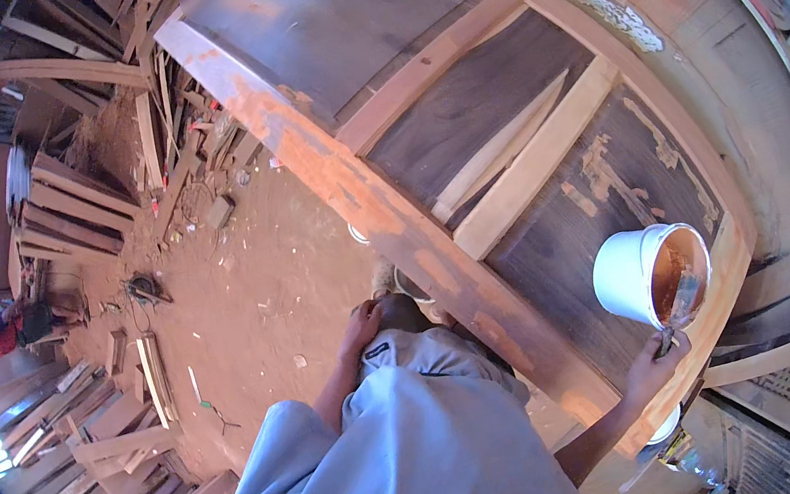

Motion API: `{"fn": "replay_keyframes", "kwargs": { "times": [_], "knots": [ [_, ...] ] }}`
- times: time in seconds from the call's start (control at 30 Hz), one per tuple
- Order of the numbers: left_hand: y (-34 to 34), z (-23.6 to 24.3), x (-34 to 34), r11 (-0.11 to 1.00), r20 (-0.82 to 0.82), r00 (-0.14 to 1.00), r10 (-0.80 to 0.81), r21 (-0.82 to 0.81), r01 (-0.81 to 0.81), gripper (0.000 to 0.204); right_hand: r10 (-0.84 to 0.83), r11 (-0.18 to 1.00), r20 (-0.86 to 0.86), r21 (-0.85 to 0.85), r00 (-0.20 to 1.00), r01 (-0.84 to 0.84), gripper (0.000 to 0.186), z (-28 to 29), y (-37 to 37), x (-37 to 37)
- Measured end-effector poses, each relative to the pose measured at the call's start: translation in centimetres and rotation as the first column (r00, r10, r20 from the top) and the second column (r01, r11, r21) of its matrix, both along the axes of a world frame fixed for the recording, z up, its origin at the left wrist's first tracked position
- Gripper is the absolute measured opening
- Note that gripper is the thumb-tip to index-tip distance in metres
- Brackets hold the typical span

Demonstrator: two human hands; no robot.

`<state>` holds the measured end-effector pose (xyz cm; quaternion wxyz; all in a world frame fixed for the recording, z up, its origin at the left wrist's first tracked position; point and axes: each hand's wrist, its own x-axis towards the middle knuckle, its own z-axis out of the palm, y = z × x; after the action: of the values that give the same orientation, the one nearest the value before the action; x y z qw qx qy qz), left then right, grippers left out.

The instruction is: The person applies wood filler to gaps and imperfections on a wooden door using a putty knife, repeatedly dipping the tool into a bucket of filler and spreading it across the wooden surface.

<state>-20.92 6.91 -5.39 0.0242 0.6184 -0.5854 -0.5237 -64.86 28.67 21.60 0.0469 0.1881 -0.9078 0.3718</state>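
My right hand is closed round the handle of a paintbrush, whose head is inside a white bucket. Reddish-brown material coats the bucket's inner wall. The bucket stands on a large panelled wooden door, near its right end. Orange-brown patches run along the door's near rail, and pale streaks mark the dark panel behind the bucket. On my bent leg rests my left hand, holding nothing that I can see, its fingers lying over the knee.
Scrap timber and planks are heaped on the left. Loose boards and a dark corded tool lie on the dirt floor. A person in red is at the far left. More boards lie beyond the door's right end.
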Motion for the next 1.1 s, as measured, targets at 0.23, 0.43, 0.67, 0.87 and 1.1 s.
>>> {"fn": "replay_keyframes", "kwargs": {
  "times": [0.23, 0.43, 0.67, 0.87, 1.1],
  "knots": [
    [-2.8, -1.6, 1.3, 0.999, 0.029, 0.998, -0.052, -0.002, 0.052, 0.048, -0.128, 0.957, 0.361, -0.2, 0.924, 0.211, 0.024, -0.5, -0.7, 0.1],
    [-6.9, -2.3, 3.5, 0.999, -0.026, 0.999, 0.022, -0.049, -0.023, 0.047, 0.407, 0.34, 0.517, -0.851, 0.753, 0.401, 0.016, -3.4, -2.0, 0.7],
    [-10.2, -2.8, 13.5, 0.991, -0.025, 0.99, 0.136, -0.005, -0.136, 0.049, 0.731, -0.036, 0.277, -0.897, 0.624, 0.44, 0.017, -3.0, -4.5, 3.0],
    [-11.6, -3.6, 22.3, 0.986, 0.085, 0.982, 0.169, -0.03, -0.167, 0.053, 0.742, -0.006, 0.195, -0.955, 0.642, 0.297, 0.023, 0.2, -10.1, 8.4],
    [-13.4, -5.0, 26.2, 0.987, 0.141, 0.978, 0.154, 0.017, -0.158, 0.052, 0.834, -0.025, 0.112, -0.971, 0.541, 0.238, 0.026, 6.2, -17.1, 14.8]
  ]
}}
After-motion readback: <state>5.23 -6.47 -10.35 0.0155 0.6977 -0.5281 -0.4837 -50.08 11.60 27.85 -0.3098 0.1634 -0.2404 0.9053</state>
